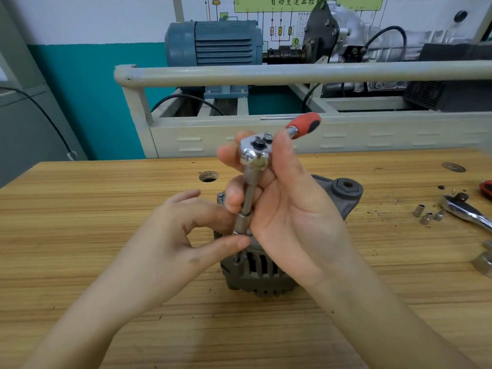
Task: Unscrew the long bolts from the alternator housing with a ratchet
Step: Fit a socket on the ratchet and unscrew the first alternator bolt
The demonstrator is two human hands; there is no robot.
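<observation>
A grey alternator housing (262,272) stands on the wooden bench (106,235), partly hidden behind my hands. My right hand (279,206) grips the chrome head and extension bar of a ratchet (254,153), whose red and black handle (304,125) points up and to the right. The extension runs down to a socket (242,222) at the housing's top. My left hand (186,235) pinches the socket's lower end between thumb and forefinger. The bolt itself is hidden under the socket and fingers.
A second chrome ratchet (466,211) and three loose sockets (427,215) lie at the bench's right. Larger metal parts (483,263) sit at the right edge. A round hole (208,176) is in the benchtop. Behind the bench stands a cream frame (292,73) with a blue motor (213,43).
</observation>
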